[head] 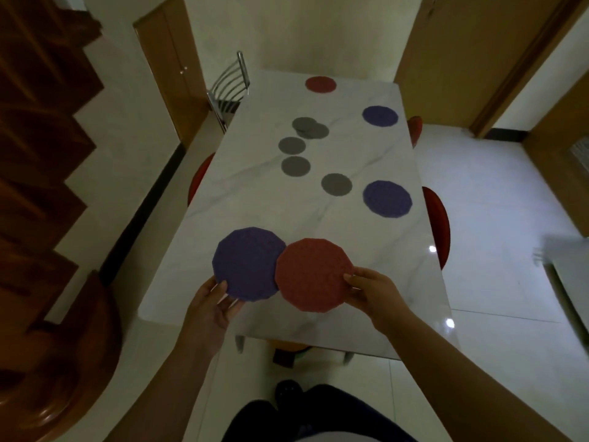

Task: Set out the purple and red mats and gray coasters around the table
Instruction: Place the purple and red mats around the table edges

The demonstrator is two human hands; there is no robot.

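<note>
My left hand [214, 306] grips the near edge of a purple mat [247, 263], held over the near end of the white marble table [255, 199]. My right hand [374, 295] pinches the right edge of a red mat [314, 274], which overlaps the purple one slightly. Two more purple mats lie along the table's right side, one at mid-length [387, 199] and one farther back [380, 116]. A second red mat [320, 84] rests at the far end. Several gray coasters [295, 166] are scattered down the table's middle, two of them overlapping [310, 128].
Red chair seats [438, 224] are tucked in on the right side and one on the left [197, 180]. A metal-backed chair [228, 87] stands at the far left corner. A wooden staircase [41, 154] rises at the left. Wooden doors line the back wall.
</note>
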